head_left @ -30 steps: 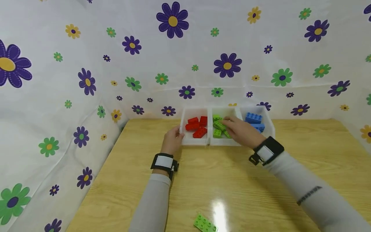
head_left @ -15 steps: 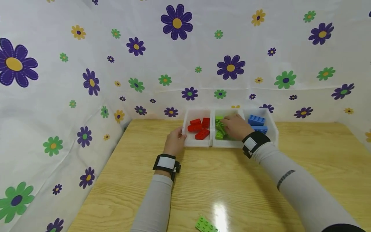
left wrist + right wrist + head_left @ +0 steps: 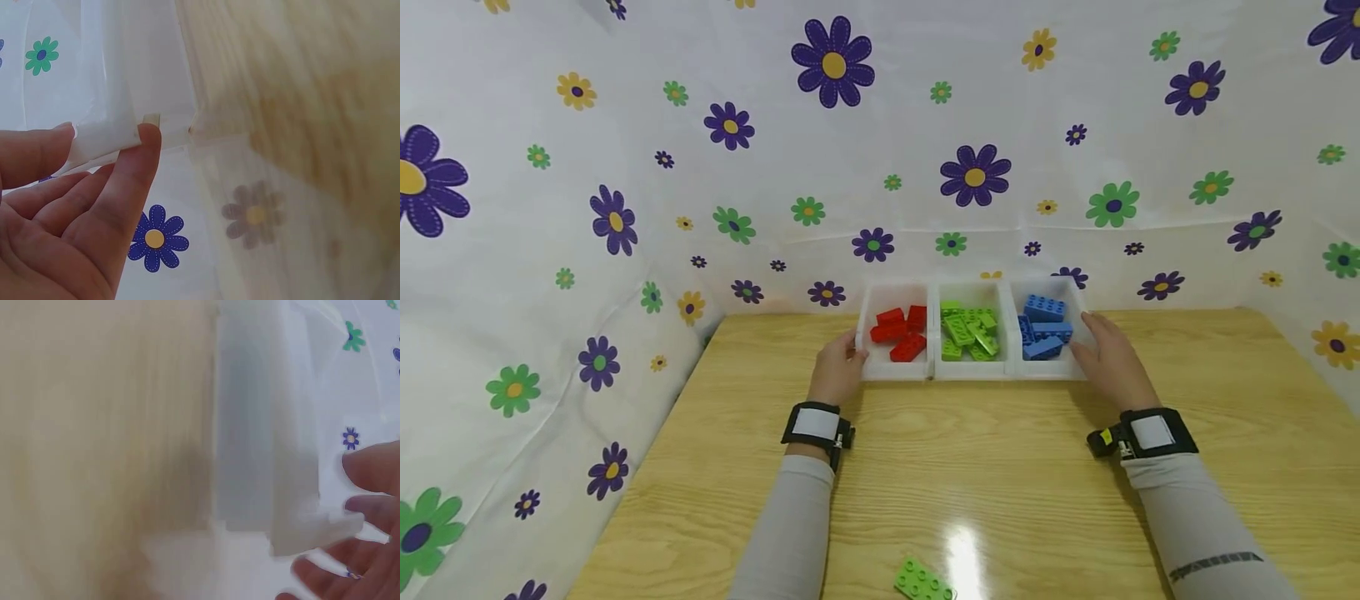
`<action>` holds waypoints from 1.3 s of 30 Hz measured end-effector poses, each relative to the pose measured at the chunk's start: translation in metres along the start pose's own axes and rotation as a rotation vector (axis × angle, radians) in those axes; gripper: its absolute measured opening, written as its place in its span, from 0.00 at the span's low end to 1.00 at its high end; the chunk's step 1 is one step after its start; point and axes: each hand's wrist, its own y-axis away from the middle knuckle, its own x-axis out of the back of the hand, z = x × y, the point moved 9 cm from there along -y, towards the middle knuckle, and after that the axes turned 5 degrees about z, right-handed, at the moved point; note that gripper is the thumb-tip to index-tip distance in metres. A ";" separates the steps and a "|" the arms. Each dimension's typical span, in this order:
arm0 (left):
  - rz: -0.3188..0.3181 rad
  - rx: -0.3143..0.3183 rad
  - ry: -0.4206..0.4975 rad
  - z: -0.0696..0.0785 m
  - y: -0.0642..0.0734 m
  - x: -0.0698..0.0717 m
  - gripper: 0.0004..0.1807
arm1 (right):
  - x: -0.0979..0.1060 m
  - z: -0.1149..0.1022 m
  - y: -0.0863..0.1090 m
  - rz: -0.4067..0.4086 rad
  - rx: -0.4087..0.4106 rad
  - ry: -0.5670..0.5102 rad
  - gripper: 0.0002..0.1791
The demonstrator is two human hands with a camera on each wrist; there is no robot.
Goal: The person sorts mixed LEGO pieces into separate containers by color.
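Observation:
Three white bins stand side by side at the back of the table. Red toy bricks [image 3: 900, 335] lie in the left bin [image 3: 897, 372], green toy bricks [image 3: 968, 332] in the middle bin [image 3: 973, 372], and blue toy bricks [image 3: 1043, 325] in the right bin [image 3: 1051, 372]. My left hand [image 3: 838, 368] pinches the left bin's outer edge between thumb and fingers, as the left wrist view shows. At the right bin's outer end is my right hand [image 3: 1112, 365], its fingers spread and loosely bent around the corner; firm contact cannot be told from the blurred right wrist view.
One green brick [image 3: 922, 581] lies on the wooden table [image 3: 985, 467] near the front edge of view. A flower-patterned cloth [image 3: 910, 125] hangs directly behind the bins and along the left side.
My right hand has left the green bricks in the middle bin and moved right to the outer end of the right bin. My left hand stays at the left bin's edge.

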 end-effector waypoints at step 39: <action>-0.012 0.028 0.040 -0.005 0.010 -0.001 0.22 | -0.140 -0.220 0.253 -0.913 1.098 0.130 0.29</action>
